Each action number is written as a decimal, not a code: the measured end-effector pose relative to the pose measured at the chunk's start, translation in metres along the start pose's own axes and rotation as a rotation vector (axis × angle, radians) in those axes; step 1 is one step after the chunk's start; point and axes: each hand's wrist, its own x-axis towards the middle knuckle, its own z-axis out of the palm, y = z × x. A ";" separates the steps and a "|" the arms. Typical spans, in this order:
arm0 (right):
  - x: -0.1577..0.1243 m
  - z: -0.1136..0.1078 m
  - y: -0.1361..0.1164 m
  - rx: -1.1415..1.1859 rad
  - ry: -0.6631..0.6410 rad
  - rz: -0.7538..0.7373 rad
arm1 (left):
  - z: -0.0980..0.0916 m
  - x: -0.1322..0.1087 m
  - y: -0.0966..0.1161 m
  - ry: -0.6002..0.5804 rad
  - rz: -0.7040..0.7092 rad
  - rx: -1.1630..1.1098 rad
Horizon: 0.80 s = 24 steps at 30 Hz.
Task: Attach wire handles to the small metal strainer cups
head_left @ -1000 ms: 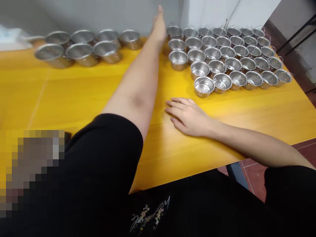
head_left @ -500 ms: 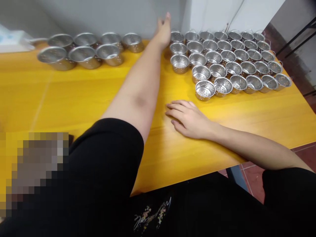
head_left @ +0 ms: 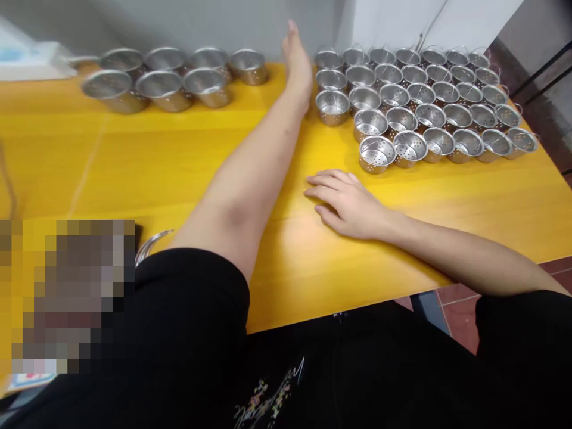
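My left hand [head_left: 298,67] reaches to the back of the table, its fingers stretched upward and held flat, holding nothing. Just right of it stand rows of small perforated steel baskets [head_left: 333,110] with thin wire handles. I cannot tell whether the hand touches the nearest ones. My right hand [head_left: 344,202] lies palm down on the tabletop with fingers spread, a little in front of the closest basket [head_left: 378,156]. Left of my left hand, several perforated steel pots [head_left: 208,89] form two rows, one of them [head_left: 249,67] at the right end of the back row.
The yellow wooden table [head_left: 179,155] meets a grey wall [head_left: 232,27] behind. A white box [head_left: 36,59] sits at the back left. A bundle of curved wires [head_left: 152,243] lies by my left sleeve, beside a blurred-out patch. Red floor tiles [head_left: 460,325] show beyond the front edge.
My left hand has straightened its fingers into a flat, upright palm beside the baskets. The view has shifted slightly, and the curved wires now show. My right hand rests in the same place.
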 end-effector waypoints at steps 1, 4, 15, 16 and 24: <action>0.000 0.000 0.001 -0.008 0.000 -0.008 | 0.001 -0.009 0.008 0.053 -0.187 -0.056; 0.001 -0.001 0.002 -0.027 0.008 -0.029 | 0.005 -0.038 0.039 0.162 -0.517 -0.152; 0.008 -0.002 0.006 -0.041 0.035 -0.088 | 0.003 -0.086 0.110 0.452 -0.518 -0.134; 0.008 -0.002 0.007 -0.043 0.042 -0.091 | 0.003 -0.085 0.112 0.451 -0.513 -0.132; 0.008 -0.001 0.011 -0.032 0.050 -0.102 | 0.008 -0.087 0.121 0.537 -0.497 -0.253</action>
